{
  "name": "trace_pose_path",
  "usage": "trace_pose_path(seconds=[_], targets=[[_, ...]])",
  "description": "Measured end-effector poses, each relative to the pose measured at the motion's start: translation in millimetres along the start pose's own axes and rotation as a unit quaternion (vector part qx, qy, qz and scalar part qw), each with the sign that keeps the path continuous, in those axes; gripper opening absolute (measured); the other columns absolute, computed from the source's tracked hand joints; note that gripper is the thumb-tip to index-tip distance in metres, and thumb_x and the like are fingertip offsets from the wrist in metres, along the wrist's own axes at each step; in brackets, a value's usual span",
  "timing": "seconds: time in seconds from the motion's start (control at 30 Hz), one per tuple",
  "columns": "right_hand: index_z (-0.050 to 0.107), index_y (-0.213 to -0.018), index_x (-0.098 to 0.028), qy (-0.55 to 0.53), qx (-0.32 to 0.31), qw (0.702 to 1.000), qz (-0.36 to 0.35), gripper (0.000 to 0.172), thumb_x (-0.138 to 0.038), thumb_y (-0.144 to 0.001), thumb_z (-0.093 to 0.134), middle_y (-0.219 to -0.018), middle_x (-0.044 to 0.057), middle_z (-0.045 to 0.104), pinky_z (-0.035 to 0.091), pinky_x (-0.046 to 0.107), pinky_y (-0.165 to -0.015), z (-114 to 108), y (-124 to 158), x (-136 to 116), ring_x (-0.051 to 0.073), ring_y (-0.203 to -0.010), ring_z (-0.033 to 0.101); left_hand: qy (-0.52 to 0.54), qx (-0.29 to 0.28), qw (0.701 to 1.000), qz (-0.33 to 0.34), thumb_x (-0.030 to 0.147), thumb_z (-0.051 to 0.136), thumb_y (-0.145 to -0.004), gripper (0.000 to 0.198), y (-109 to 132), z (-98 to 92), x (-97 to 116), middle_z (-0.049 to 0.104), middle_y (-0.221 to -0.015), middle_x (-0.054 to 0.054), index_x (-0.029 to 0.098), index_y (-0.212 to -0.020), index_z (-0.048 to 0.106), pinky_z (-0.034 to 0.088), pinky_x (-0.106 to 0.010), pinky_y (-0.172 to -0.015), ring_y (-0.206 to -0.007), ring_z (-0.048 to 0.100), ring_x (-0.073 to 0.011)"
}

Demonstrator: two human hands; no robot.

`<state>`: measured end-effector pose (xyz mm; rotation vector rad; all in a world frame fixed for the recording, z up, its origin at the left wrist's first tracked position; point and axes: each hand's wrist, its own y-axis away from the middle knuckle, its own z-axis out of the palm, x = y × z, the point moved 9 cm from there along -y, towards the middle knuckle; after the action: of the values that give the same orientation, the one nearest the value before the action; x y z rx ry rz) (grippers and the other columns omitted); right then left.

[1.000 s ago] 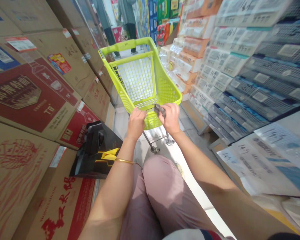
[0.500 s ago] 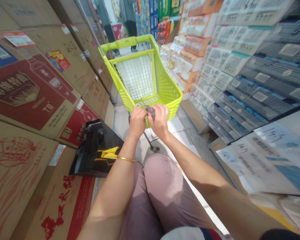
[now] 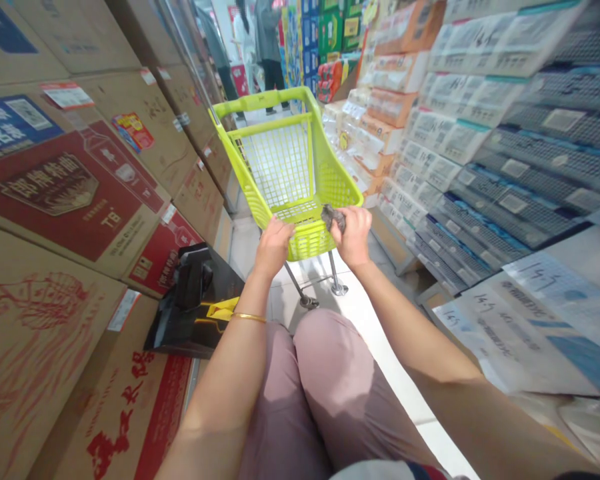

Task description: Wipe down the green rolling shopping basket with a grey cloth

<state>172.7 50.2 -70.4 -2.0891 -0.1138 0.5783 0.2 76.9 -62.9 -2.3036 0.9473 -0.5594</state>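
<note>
A lime-green plastic shopping cart [image 3: 285, 160] stands in the aisle in front of me, its basket showing nothing inside. My left hand [image 3: 274, 245] is closed over the cart's near rim on the left. My right hand [image 3: 353, 235] is closed on a small dark grey rag [image 3: 332, 216] at the near rim on the right. A gold bangle sits on my left wrist. My knee in pink trousers [image 3: 325, 387] is below the hands.
Stacked brown and red cardboard boxes [image 3: 75, 193] line the left side. A black bag [image 3: 195, 300] leans against them. Shelves of packaged goods [image 3: 460, 140] fill the right side. Other people [image 3: 270, 40] stand far down the aisle. White floor tiles [image 3: 370, 333] run between.
My hands met at the middle of the rim half a second ago; now they are apart again, left on the rim, right holding the rag further right. The view shifted slightly.
</note>
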Motion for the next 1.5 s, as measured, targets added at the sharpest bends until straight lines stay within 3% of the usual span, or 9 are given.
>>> trace_pose_path(seconds=[0.17, 0.3, 0.4, 0.57, 0.77, 1.03, 1.23, 1.5], targets=[[0.056, -0.103, -0.017, -0.007, -0.003, 1.000, 0.000, 0.024, -0.029, -0.085, 0.045, -0.102, 0.011, 0.057, 0.037, 0.043, -0.093, 1, -1, -7, 0.024, -0.102, 0.047, -0.007, -0.001, 1.000, -0.002, 0.026, 0.033, -0.094, 0.030, 3, -7.0, -8, 0.066, -0.101, -0.006, 0.018, -0.100, 0.061, 0.035, -0.044, -0.109, -0.106, 0.057, -0.0173], [0.056, -0.104, -0.017, -0.016, -0.010, 1.000, -0.010, 0.024, -0.029, -0.085, 0.045, -0.102, 0.011, 0.057, 0.037, 0.043, -0.094, 8, 1, -22, 0.024, -0.101, 0.046, -0.051, 0.057, 0.996, -0.052, 0.023, 0.036, -0.093, 0.031, 21, -21.2, -9, 0.061, -0.118, -0.010, 0.016, -0.116, 0.055, 0.034, -0.046, -0.110, -0.119, 0.050, -0.0202], [0.057, -0.104, -0.017, -0.017, -0.016, 1.000, -0.021, 0.025, -0.029, -0.085, 0.046, -0.102, 0.011, 0.057, 0.038, 0.043, -0.093, 12, 2, -30, 0.024, -0.102, 0.046, -0.086, 0.090, 0.990, -0.058, 0.022, 0.037, -0.092, 0.030, 43, -22.9, -2, 0.061, -0.114, -0.013, 0.015, -0.115, 0.055, 0.040, -0.043, -0.105, -0.118, 0.051, -0.0209], [0.058, -0.106, -0.016, -0.012, -0.022, 0.999, -0.040, 0.027, -0.029, -0.085, 0.048, -0.103, 0.012, 0.057, 0.038, 0.043, -0.092, 16, 3, -38, 0.025, -0.102, 0.046, -0.116, 0.112, 0.984, -0.074, 0.019, 0.036, -0.092, 0.027, 64, -9.4, -7, 0.059, -0.111, -0.013, 0.018, -0.108, 0.058, 0.044, -0.041, -0.098, -0.115, 0.050, -0.0205], [0.058, -0.106, -0.017, -0.011, -0.027, 0.998, -0.050, 0.028, -0.030, -0.084, 0.048, -0.102, 0.011, 0.056, 0.038, 0.044, -0.093, 20, 3, -41, 0.025, -0.102, 0.045, -0.128, 0.087, 0.979, -0.131, 0.013, 0.035, -0.090, 0.032, 63, 5.2, -25, 0.059, -0.108, -0.014, 0.017, -0.113, 0.057, 0.044, -0.042, -0.095, -0.110, 0.051, -0.0220], [0.057, -0.108, -0.019, -0.038, -0.013, 0.995, -0.091, 0.028, -0.029, -0.084, 0.050, -0.105, 0.011, 0.055, 0.038, 0.046, -0.095, 25, 15, -45, 0.024, -0.104, 0.047, -0.110, 0.055, 0.984, -0.132, 0.011, 0.037, -0.088, 0.037, 65, 17.7, -26, 0.056, -0.120, -0.017, 0.016, -0.121, 0.053, 0.042, -0.045, -0.098, -0.118, 0.049, -0.0252], [0.059, -0.109, -0.023, -0.036, -0.041, 0.983, -0.178, 0.027, -0.029, -0.084, 0.051, -0.110, 0.010, 0.053, 0.039, 0.043, -0.095, 41, 33, -65, 0.023, -0.108, 0.046, -0.128, 0.062, 0.980, -0.137, 0.014, 0.035, -0.091, 0.034, 62, 27.3, -35, 0.059, -0.117, -0.015, 0.018, -0.119, 0.053, 0.044, -0.044, -0.095, -0.113, 0.052, -0.0245], [0.062, -0.107, -0.024, -0.009, -0.044, 0.983, -0.177, 0.027, -0.033, -0.086, 0.050, -0.104, 0.010, 0.055, 0.034, 0.043, -0.094, 71, 12, -72, 0.023, -0.103, 0.046, -0.103, 0.086, 0.981, -0.141, 0.023, 0.038, -0.093, 0.027, 57, 39.0, -48, 0.061, -0.101, -0.013, 0.017, -0.111, 0.056, 0.044, -0.039, -0.091, -0.101, 0.055, -0.0214]])
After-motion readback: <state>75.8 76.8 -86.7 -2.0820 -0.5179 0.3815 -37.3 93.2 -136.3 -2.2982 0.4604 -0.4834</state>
